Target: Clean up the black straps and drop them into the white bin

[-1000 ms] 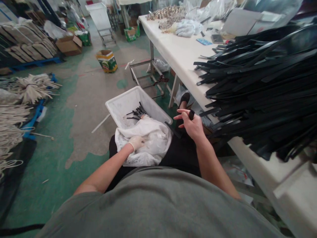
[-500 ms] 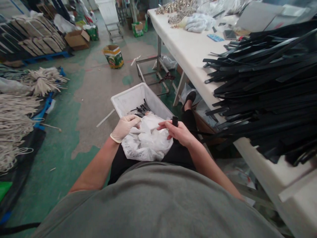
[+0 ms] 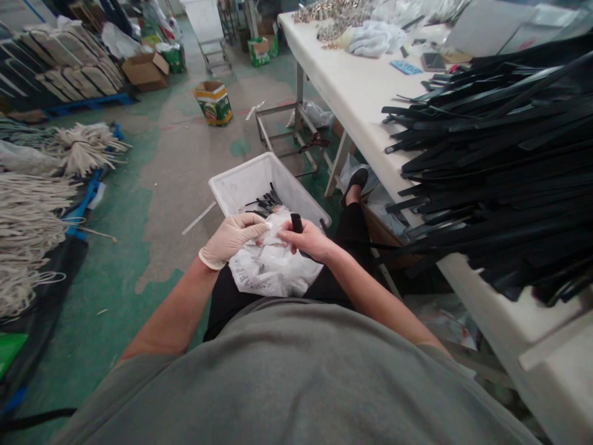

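Note:
My left hand [image 3: 231, 240], in a pale glove, is closed in a pinch above my lap; what its fingertips hold is too small to make out. Close beside it, my bare right hand [image 3: 310, 240] grips a black strap [image 3: 296, 222], whose end sticks up over the fingers. Both sets of fingertips nearly meet above a crumpled white plastic bag [image 3: 262, 278] on my thighs. Just beyond the hands stands a white plastic bin [image 3: 234, 184], with several black straps [image 3: 269, 199] inside.
To the right, a large pile of black straps [image 3: 500, 161] overhangs the white table [image 3: 343, 93]. Metal fittings [image 3: 324, 18] and white gloves [image 3: 375, 38] lie at its far end. Bundles of beige cord [image 3: 32, 210] are at left. A cardboard box [image 3: 213, 104] stands on the floor ahead.
My right hand has moved left with the black strap, bringing its fingertips close to those of my left hand. The left hand has shifted slightly right.

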Tool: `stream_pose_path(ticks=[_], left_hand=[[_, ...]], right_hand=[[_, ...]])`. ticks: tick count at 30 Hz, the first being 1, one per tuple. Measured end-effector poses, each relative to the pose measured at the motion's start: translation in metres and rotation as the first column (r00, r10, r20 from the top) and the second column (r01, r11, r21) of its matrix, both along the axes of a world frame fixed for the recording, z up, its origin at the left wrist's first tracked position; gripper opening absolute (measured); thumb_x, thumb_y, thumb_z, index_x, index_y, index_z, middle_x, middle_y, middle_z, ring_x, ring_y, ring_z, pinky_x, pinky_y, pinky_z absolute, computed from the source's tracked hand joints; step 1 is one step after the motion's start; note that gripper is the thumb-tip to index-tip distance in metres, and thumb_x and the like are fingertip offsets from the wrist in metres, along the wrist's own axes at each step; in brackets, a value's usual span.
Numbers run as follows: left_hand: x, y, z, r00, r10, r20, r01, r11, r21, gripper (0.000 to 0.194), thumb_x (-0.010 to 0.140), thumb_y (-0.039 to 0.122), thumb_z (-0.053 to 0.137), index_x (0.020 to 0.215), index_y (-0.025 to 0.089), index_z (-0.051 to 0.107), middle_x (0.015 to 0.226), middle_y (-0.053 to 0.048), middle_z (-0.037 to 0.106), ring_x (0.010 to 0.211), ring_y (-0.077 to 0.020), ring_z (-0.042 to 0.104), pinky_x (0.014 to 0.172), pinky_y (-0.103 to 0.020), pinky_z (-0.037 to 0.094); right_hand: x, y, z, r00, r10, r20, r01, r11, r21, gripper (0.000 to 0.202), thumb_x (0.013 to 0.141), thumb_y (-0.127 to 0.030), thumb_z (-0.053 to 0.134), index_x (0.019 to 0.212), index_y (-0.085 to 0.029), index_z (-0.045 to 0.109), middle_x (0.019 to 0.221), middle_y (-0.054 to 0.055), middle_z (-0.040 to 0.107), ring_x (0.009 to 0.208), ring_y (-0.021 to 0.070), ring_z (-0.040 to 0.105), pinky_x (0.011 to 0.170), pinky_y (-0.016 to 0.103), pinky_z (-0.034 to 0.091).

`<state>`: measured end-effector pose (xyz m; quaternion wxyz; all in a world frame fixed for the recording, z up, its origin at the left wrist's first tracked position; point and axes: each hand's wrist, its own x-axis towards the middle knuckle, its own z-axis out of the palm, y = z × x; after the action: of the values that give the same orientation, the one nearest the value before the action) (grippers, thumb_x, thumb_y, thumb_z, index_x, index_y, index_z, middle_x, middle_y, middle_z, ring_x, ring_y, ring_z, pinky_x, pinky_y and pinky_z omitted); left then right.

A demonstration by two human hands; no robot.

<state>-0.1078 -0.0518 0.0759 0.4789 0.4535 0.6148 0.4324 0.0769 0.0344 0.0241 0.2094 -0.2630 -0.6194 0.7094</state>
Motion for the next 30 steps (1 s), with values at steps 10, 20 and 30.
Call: stream_pose_path(ticks=[10, 20, 30], left_hand=[[0.01, -0.014, -0.036, 0.93, -0.367, -0.021, 0.358, 0.917, -0.174, 0.021, 0.075, 0.037, 0.07, 0.078, 0.017, 0.064, 0.068, -0.003, 0.07, 0.065, -0.016, 0.064, 0.062, -0.025, 0.047], [0.012, -0.004, -0.034, 0.82, -0.565, -0.096, 0.546, 0.821, -0.168, 0.018, 0.075, 0.034, 0.067, 0.078, 0.019, 0.079, 0.077, -0.003, 0.075, 0.073, -0.019, 0.066, 0.069, -0.026, 0.05], [-0.106, 0.057, 0.036, 0.818, 0.479, 0.319, -0.561, 0.786, 0.26, 0.039, 0.103, 0.045, 0.035, 0.107, 0.025, 0.068, 0.106, 0.004, 0.072, 0.121, -0.0134, 0.057, 0.096, -0.027, 0.048]], right_hand=[[0.02, 0.013, 0.03, 0.944, 0.098, 0.314, -0.253, 0.825, 0.505, 0.019, 0.083, -0.032, 0.062, 0.077, -0.014, 0.064, 0.062, -0.001, 0.06, 0.057, 0.0091, 0.05, 0.056, 0.021, 0.034], [0.022, 0.016, 0.027, 0.902, 0.143, 0.406, -0.349, 0.795, 0.496, 0.019, 0.084, -0.032, 0.063, 0.078, -0.015, 0.067, 0.064, -0.001, 0.062, 0.058, 0.0097, 0.051, 0.056, 0.022, 0.034], [0.036, 0.007, 0.0, 0.919, -0.388, 0.073, 0.375, 0.916, 0.145, 0.04, 0.086, -0.054, 0.056, 0.094, -0.017, 0.067, 0.074, 0.001, 0.064, 0.048, 0.007, 0.042, 0.052, 0.024, 0.053]])
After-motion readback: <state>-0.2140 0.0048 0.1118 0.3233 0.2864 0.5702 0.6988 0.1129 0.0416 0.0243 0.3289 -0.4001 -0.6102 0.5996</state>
